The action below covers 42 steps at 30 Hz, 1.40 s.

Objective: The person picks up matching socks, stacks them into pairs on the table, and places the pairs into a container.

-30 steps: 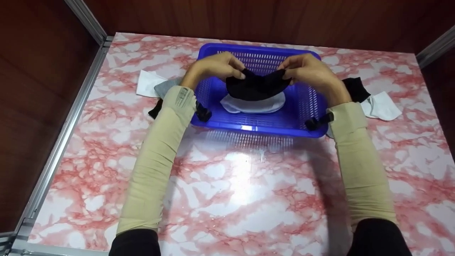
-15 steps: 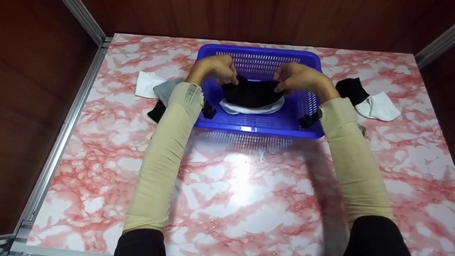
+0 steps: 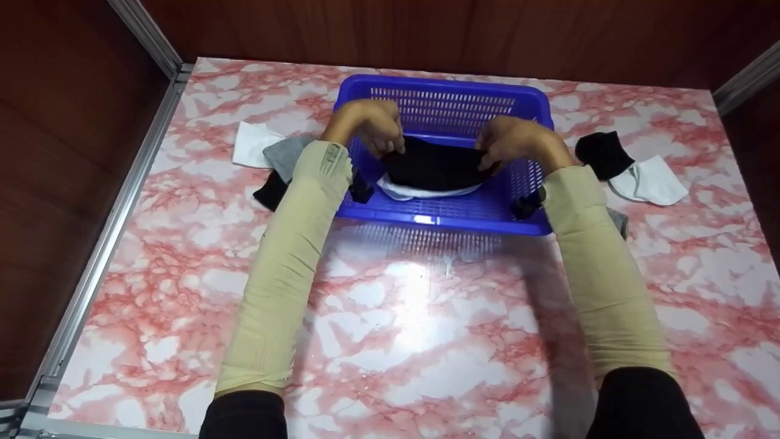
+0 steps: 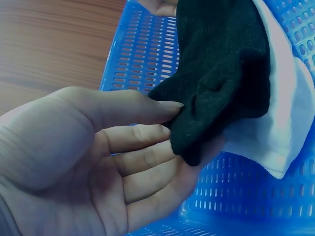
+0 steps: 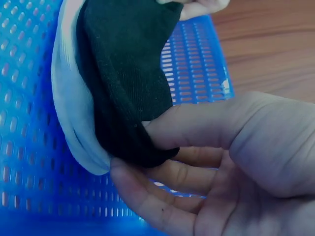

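A black sock [image 3: 439, 166] is stretched between my two hands inside the blue plastic basket [image 3: 463, 224]. My left hand [image 3: 376, 127] pinches one end of it between thumb and fingers; the left wrist view shows the fabric of the black sock [image 4: 216, 73] bunched there. The other end is pinched by my right hand [image 3: 515, 141], and layered edges show in the right wrist view, though whether this is one sock or two I cannot tell. Directly beneath, a white sock [image 3: 402, 193] lies in the basket, mostly covered by the black one.
Left of the basket lie a white sock [image 3: 255, 144], a grey sock [image 3: 287, 155] and a black sock [image 3: 272, 190]. To its right are a black sock [image 3: 603, 155], white socks [image 3: 649, 181] and a grey piece [image 3: 618, 221] partly behind my sleeve. Wooden panels [image 3: 426, 33] border the table.
Both hands have lowered the black sock into the basket and towards me. It now hangs flatter and covers more of the white sock.
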Available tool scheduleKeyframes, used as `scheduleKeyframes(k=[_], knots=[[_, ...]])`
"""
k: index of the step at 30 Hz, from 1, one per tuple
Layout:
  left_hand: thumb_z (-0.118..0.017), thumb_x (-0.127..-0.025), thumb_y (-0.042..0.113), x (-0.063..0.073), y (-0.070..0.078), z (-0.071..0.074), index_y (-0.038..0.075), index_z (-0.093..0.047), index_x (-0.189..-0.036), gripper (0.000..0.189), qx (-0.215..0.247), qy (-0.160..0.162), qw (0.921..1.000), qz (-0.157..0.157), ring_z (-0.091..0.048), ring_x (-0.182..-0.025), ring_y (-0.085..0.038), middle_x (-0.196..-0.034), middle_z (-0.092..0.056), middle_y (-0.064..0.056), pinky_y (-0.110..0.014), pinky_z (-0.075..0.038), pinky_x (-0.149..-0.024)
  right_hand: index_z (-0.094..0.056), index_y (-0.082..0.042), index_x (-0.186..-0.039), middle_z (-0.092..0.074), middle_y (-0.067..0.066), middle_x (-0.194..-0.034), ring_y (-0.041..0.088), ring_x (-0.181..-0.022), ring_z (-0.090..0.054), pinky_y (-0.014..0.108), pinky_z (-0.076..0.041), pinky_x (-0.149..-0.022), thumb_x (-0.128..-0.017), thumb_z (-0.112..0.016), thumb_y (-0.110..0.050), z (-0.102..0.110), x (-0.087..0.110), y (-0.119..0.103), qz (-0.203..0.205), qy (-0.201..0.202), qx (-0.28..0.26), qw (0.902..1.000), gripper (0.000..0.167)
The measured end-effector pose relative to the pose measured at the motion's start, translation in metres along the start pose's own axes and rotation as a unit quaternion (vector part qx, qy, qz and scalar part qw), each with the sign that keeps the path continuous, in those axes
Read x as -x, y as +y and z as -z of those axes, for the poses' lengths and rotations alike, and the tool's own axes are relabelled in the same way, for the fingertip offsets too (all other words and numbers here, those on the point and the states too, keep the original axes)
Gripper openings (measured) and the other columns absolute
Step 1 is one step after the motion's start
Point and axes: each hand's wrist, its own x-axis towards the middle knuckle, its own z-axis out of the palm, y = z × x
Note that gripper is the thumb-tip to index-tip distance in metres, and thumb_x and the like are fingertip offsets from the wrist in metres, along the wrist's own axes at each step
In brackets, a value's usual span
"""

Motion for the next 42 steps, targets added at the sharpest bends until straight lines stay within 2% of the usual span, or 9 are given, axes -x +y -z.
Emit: scheduleKeyframes(k=[7,14,18,22,27,29,32,35,42], knots=[[-0.056,-0.103,0.013,-0.007,0.003,-0.008,-0.003,-0.057,-0.145,0.044,-0.025,-0.029,0.9975,0.059,-0.063,-0.102,-0.011,-0.127,-0.063,-0.01,-0.027,-0.058,-0.104,-0.059,0.009,-0.123,-0.063,0.014,-0.111,0.006,-0.068,-0.071,0.029,-0.065,-0.073,-0.09,-0.079,-0.01,0.0,-0.003,0.001,-0.016,0.008,0.021,0.9996,0.043],[-0.043,-0.109,0.015,-0.016,0.006,-0.009,0.007,-0.046,-0.155,0.047,-0.043,-0.124,0.9839,0.121,-0.056,-0.104,-0.006,-0.144,-0.051,-0.008,-0.016,-0.048,-0.106,-0.065,0.011,-0.125,-0.073,0.017,-0.104,0.006,-0.063,-0.07,0.027,-0.063,-0.066,-0.09,-0.08,-0.014,-0.002,-0.005,0.002,-0.024,0.016,0.065,0.9975,0.045],[-0.057,-0.106,0.016,-0.017,0.005,-0.014,0.009,-0.049,-0.136,0.032,-0.014,-0.075,0.9867,0.144,-0.062,-0.1,-0.008,-0.116,-0.068,-0.004,-0.018,-0.049,-0.105,-0.071,0.008,-0.111,-0.072,0.007,-0.085,0.008,-0.061,-0.069,0.025,-0.06,-0.061,-0.089,-0.081,-0.016,-0.003,-0.005,0.002,-0.021,0.018,0.092,0.9954,0.033],[-0.067,-0.101,0.011,-0.017,0.005,-0.018,0.003,-0.036,-0.142,0.052,-0.009,-0.029,0.9905,0.134,-0.066,-0.092,-0.01,-0.082,-0.071,0.001,-0.02,-0.053,-0.104,-0.073,0.004,-0.101,-0.069,0.0,-0.074,0.008,-0.06,-0.068,0.023,-0.058,-0.058,-0.089,-0.081,-0.018,-0.003,-0.005,0.002,-0.021,0.019,0.104,0.9942,0.026],[-0.062,-0.103,0.013,-0.017,0.007,-0.021,0.002,-0.017,-0.16,0.074,-0.018,-0.033,0.9883,0.147,-0.063,-0.119,-0.013,-0.141,-0.065,-0.009,-0.019,-0.049,-0.111,-0.072,0.002,-0.095,-0.069,-0.002,-0.071,0.008,-0.059,-0.067,0.022,-0.056,-0.057,-0.089,-0.081,-0.019,-0.003,-0.005,0.001,-0.027,0.021,0.103,0.9941,0.023],[-0.064,-0.102,0.013,-0.018,0.006,-0.021,0.002,-0.018,-0.157,0.073,-0.03,-0.024,0.9889,0.144,-0.063,-0.12,-0.013,-0.15,-0.058,-0.01,-0.019,-0.05,-0.111,-0.071,0.001,-0.094,-0.069,-0.002,-0.071,0.008,-0.059,-0.068,0.022,-0.057,-0.058,-0.089,-0.081,-0.019,-0.003,-0.005,0.001,-0.03,0.02,0.1,0.9943,0.023],[-0.069,-0.099,0.014,-0.018,0.005,-0.019,0.001,-0.036,-0.143,0.056,-0.057,0.002,0.9907,0.123,-0.069,-0.098,-0.009,-0.118,-0.074,-0.007,-0.019,-0.057,-0.1,-0.071,0.001,-0.094,-0.069,-0.001,-0.071,0.009,-0.059,-0.068,0.022,-0.057,-0.058,-0.089,-0.081,-0.019,-0.002,-0.006,0.0,-0.032,0.019,0.1,0.9943,0.023],[-0.074,-0.097,0.017,-0.019,0.003,-0.016,0.006,-0.048,-0.118,0.035,-0.086,0.027,0.9909,0.1,-0.068,-0.075,-0.005,-0.078,-0.071,0.004,-0.018,-0.06,-0.085,-0.071,0.001,-0.094,-0.069,-0.001,-0.071,0.009,-0.06,-0.068,0.023,-0.056,-0.058,-0.089,-0.081,-0.02,-0.002,-0.005,0.0,-0.034,0.019,0.105,0.9937,0.024],[-0.077,-0.095,0.019,-0.021,0.002,-0.012,0.01,-0.055,-0.103,0.025,-0.108,0.034,0.9903,0.081,-0.065,-0.069,-0.004,-0.07,-0.067,0.007,-0.017,-0.059,-0.072,-0.07,0.0,-0.092,-0.068,-0.002,-0.071,0.009,-0.06,-0.067,0.023,-0.055,-0.059,-0.09,-0.081,-0.022,-0.001,-0.005,0.002,-0.035,0.012,0.109,0.9934,0.025]])
